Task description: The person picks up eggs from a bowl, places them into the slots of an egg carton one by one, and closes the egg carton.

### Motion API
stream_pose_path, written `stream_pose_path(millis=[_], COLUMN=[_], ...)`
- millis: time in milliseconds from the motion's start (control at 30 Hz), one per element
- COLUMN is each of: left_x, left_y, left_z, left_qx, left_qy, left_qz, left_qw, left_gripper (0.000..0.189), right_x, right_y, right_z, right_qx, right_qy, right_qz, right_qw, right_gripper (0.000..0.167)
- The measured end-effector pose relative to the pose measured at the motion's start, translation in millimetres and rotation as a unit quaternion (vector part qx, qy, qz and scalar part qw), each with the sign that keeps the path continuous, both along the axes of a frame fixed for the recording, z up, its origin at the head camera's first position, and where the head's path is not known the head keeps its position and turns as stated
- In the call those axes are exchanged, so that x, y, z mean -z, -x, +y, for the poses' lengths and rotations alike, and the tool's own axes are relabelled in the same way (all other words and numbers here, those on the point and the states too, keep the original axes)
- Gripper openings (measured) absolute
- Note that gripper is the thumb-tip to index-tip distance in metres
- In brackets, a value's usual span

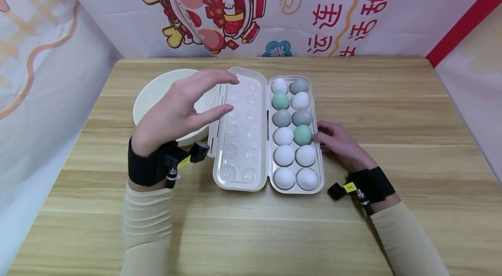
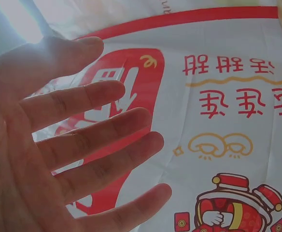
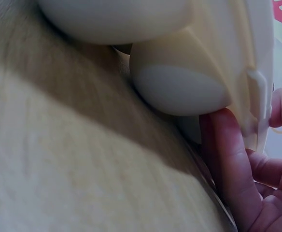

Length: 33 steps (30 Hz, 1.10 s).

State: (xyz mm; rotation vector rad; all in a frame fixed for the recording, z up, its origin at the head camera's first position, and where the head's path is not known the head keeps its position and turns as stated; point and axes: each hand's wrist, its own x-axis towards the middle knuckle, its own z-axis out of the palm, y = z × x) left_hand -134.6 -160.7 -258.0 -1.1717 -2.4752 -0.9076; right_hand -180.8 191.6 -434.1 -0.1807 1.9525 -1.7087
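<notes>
An egg box [image 1: 323, 180] lies unfolded on the table, its clear-white lid [image 1: 241, 136] laid flat to the left. Each cup of the tray holds an egg; several white eggs [image 1: 284, 155] sit among grey eggs [image 1: 281, 118] and two green eggs [image 1: 303, 135]. My right hand [image 1: 339, 143] grips the tray's right edge, thumb at the rim and a finger [image 3: 228, 154] against the rounded underside of a cup [image 3: 175, 87]. Raised over the bowl and the lid's left side, my left hand [image 1: 176, 108] holds nothing. Its fingers [image 2: 97, 142] are spread in the left wrist view.
A white bowl [image 1: 145, 97] stands at the back left, partly hidden behind my left hand. The wooden table [image 1: 251, 232] ends at a printed cloth backdrop [image 1: 290, 28], with more cloth on both sides.
</notes>
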Motion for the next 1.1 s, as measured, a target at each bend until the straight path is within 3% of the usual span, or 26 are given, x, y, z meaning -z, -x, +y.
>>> stream_pose_path(millis=[200, 500, 633, 833, 1033, 1100], left_x=[1.5, 9.5, 16.8, 38.9, 63.0, 69.2], left_y=[4.3, 5.7, 11.4, 28.8, 39.9, 41.8], left_z=[-8.1, -21.5, -29.1, -42.4, -48.5, -47.4], left_qx=[-0.031, -0.066, -0.071, -0.042, -0.053, -0.045], left_qy=[-0.035, -0.069, -0.093, -0.212, -0.292, -0.327], left_qz=[-0.012, -0.099, -0.146, -0.239, -0.275, -0.287], left_qw=[0.9988, 0.9904, 0.9823, 0.9467, 0.9144, 0.8992], left_gripper=[0.043, 0.045, 0.046, 0.045, 0.047, 0.048], right_x=[0.2, -2.3, -2.6, -0.5, 1.1, 1.7], right_y=[-0.1, -2.0, -2.3, -2.1, -2.4, -2.3], right_z=[-1, -2, -1, -1, 0, 0], right_qx=[0.002, 0.0, 0.0, -0.001, -0.003, -0.002], right_qy=[0.003, 0.002, 0.002, 0.0, 0.004, 0.005], right_qz=[0.0, 0.001, -0.001, 0.006, 0.011, 0.013], right_qw=[1.0, 1.0, 1.0, 1.0, 0.9999, 0.9999], right_gripper=[0.041, 0.041, 0.042, 0.043, 0.042, 0.042])
